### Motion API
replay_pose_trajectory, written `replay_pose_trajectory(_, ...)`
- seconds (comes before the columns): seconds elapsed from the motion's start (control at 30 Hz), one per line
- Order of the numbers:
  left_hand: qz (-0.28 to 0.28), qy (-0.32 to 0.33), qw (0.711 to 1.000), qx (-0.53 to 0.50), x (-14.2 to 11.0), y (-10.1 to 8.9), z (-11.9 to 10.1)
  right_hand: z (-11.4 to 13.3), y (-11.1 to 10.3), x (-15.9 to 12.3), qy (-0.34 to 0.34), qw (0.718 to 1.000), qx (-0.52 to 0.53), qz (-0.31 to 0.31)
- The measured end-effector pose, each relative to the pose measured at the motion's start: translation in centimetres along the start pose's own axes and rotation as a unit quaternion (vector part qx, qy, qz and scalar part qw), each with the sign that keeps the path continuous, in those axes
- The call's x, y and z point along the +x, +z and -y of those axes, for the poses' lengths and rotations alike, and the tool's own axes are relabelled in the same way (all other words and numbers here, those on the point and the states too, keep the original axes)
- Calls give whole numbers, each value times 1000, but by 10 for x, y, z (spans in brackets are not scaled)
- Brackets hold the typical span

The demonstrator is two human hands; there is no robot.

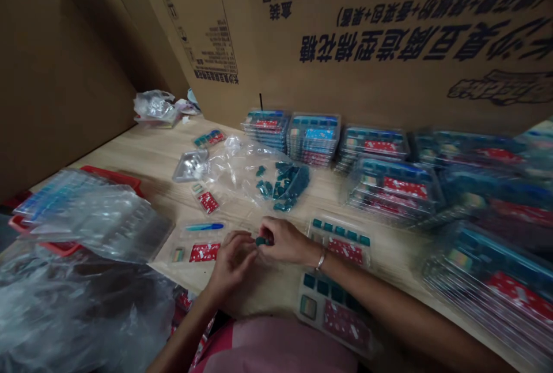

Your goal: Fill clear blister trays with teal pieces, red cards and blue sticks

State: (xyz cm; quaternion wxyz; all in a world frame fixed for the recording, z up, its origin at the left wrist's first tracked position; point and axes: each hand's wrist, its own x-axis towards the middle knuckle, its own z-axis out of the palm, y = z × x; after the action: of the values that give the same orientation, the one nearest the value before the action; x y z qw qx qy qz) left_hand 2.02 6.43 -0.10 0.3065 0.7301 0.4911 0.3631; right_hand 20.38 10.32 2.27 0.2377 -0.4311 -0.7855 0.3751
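The right hand [283, 240] has a narrow grip, its fingers closed on a small dark teal plastic piece [262, 241] at the centre of the frame. The left hand [231, 263] curls just beside that piece, and whether it holds the piece too cannot be told.

A large brown cardboard carton [389, 33], printed with upside-down dark blue Chinese characters, fills the top of the frame. Below it runs a pale wooden tabletop [166, 157]. A crumpled clear plastic bag [73, 315] fills the lower left corner, and above it a red plastic basket [110, 178] sits under a stack of clear plastic trays [90, 217]. Stacks of clear blister trays [313, 139] with teal and red cards line the upper middle and right side. At the middle, a clear plastic bag [242, 168] lies under a heap of loose teal pieces [287, 185]. A teal and red card [334, 306] lies just right of the hands, at lower centre. Left of the hands is a clear tray [199, 243] with a slim blue piece [205, 226]. A silver bangle [320, 259] circles the right wrist.
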Motion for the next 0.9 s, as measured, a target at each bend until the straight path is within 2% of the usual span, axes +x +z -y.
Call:
replay_pose_trajectory(0.03, 9, 5, 1000, 17, 0, 2, 3, 0, 1, 1, -15, 998, -56, -8)
replay_pose_trajectory(0.1, 15, 13, 998, 52, -2, 9, 8, 0, 5, 3, -29, 990, -138, 13)
replay_pose_trajectory(0.23, -22, 27, 993, 114, -5, 22, 15, 2, 10, 0, -33, 975, -211, 54)
replay_pose_trajectory(0.3, -34, 44, 990, 127, -5, 23, 16, 3, 2, -1, -57, 976, -203, 44)
replay_pose_trajectory(0.37, -22, 62, 988, 143, -4, 23, 15, 2, -13, 1, -60, 983, -175, 8)
replay_pose_trajectory(0.47, -1, 77, 980, 182, -1, 23, 13, -12, -44, 16, 10, 979, -190, -69)
replay_pose_trajectory(0.57, -1, 83, 976, 204, 2, 25, 13, -34, -63, 46, 88, 961, -248, -84)
replay_pose_trajectory(0.73, -7, 91, 974, 208, 4, 27, 13, -61, -60, 90, 123, 961, -229, -89)
replay_pose_trajectory(0.8, -9, 91, 976, 198, 2, 26, 13, -65, -60, 95, 121, 968, -201, -91)
replay_pose_trajectory(0.9, -22, 77, 984, 159, -1, 25, 13, -68, -67, 87, 100, 980, -138, -99)
